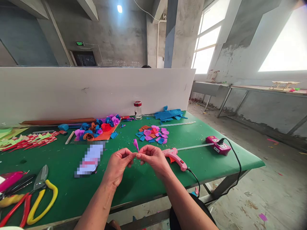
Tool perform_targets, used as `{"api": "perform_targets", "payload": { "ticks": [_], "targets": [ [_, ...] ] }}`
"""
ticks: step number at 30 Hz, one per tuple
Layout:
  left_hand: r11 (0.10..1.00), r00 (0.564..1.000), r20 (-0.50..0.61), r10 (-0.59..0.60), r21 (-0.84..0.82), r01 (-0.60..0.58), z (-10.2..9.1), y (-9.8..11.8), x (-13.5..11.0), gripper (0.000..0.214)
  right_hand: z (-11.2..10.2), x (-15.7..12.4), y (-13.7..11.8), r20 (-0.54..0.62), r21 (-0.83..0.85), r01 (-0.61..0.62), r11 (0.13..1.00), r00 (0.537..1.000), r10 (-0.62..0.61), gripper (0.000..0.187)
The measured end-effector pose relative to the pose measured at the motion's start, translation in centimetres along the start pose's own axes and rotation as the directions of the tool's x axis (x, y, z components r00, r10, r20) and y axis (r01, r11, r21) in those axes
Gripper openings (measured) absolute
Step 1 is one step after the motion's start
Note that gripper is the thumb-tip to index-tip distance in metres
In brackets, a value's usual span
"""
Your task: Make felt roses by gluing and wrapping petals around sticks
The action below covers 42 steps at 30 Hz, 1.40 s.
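A small rolled pink paper petal [136, 145] stands upright above my fingertips. Both my left hand [122, 162] and my right hand [153, 158] are closed, thumbs against fingertips, pinching its lower end between them. Just past my hands lies a loose pile of cut paper petals [153, 133] in pink, blue, red and brown. A pink glue gun [176, 157] rests on the table beside my right wrist, partly hidden by it, with a clear glue stick [194, 146] behind it.
The green table [134, 188] carries finished paper flowers [96, 129], a lidded jar [137, 110], blue crepe paper [169, 114], a blurred-out phone [90, 159], yellow-handled shears [43, 195] and a pink power strip [218, 145]. A black cord [240, 166] hangs over the right edge. A white board [96, 92] closes off the back.
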<state>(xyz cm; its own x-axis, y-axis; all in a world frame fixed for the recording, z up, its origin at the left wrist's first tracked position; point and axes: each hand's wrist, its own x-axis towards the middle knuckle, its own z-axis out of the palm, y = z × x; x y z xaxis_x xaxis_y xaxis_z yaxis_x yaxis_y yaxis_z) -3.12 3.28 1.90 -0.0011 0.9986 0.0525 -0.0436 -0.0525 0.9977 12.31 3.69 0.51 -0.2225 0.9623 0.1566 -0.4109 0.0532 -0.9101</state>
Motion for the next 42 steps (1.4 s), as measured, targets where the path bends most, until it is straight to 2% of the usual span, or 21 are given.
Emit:
{"api": "perform_targets", "payload": {
  "ticks": [5, 8, 11, 14, 17, 22, 26, 30, 34, 42],
  "targets": [
    [1.0, 1.0, 0.023, -0.002, -0.009, 0.002, 0.1, -0.2, -0.1, 0.041, 0.0, 0.0, 0.0, 0.035, -0.054, 0.02, 0.998, 0.999, -0.019, 0.04],
    [0.993, 0.996, 0.057, -0.069, -0.096, 0.074, 0.6, -0.5, -0.3, 0.04, 0.0, 0.1, 0.3, 0.059, -0.044, 0.052, 0.998, 0.997, -0.05, 0.039],
    [0.976, 0.994, 0.057, -0.098, -0.191, 0.108, 1.5, -0.9, -0.5, 0.04, 0.2, 0.3, 1.0, 0.011, -0.028, 0.088, 0.996, 0.996, -0.087, 0.036],
    [0.982, 0.998, -0.059, -0.028, -0.188, 0.016, 2.7, -1.4, -0.8, 0.041, 0.5, 0.6, 1.7, -0.099, -0.07, 0.155, 0.985, 0.982, -0.161, 0.032],
    [0.991, 0.981, -0.168, 0.095, -0.073, -0.109, 3.7, -1.9, -1.1, 0.04, 0.7, 0.7, 2.2, -0.129, -0.099, 0.168, 0.981, 0.975, -0.18, 0.028],
    [0.98, 0.957, -0.213, 0.196, 0.064, -0.187, 4.3, -2.4, -1.6, 0.038, 0.6, 0.7, 3.1, -0.192, -0.266, 0.193, 0.945, 0.95, -0.248, 0.023],
    [0.98, 0.957, -0.209, 0.199, 0.054, -0.192, 4.3, -2.1, -1.8, 0.036, -0.4, 1.3, 3.1, -0.264, -0.347, 0.177, 0.921, 0.924, -0.277, 0.021],
    [0.989, 0.982, -0.16, 0.104, -0.093, -0.119, 3.9, -1.7, -1.7, 0.034, -1.5, 1.4, 1.8, -0.194, -0.251, 0.156, 0.955, 0.959, -0.208, 0.022],
    [0.976, 0.994, -0.113, 0.003, -0.216, -0.027, 3.1, -1.6, -1.1, 0.033, -1.4, 0.8, 0.5, -0.093, -0.226, 0.134, 0.965, 0.983, -0.158, 0.024],
    [0.988, 0.994, -0.111, 0.009, -0.153, -0.026, 2.0, -1.4, -0.5, 0.037, -0.8, 0.3, 0.5, -0.069, -0.356, 0.194, 0.914, 0.97, -0.232, 0.02]
  ]
}}
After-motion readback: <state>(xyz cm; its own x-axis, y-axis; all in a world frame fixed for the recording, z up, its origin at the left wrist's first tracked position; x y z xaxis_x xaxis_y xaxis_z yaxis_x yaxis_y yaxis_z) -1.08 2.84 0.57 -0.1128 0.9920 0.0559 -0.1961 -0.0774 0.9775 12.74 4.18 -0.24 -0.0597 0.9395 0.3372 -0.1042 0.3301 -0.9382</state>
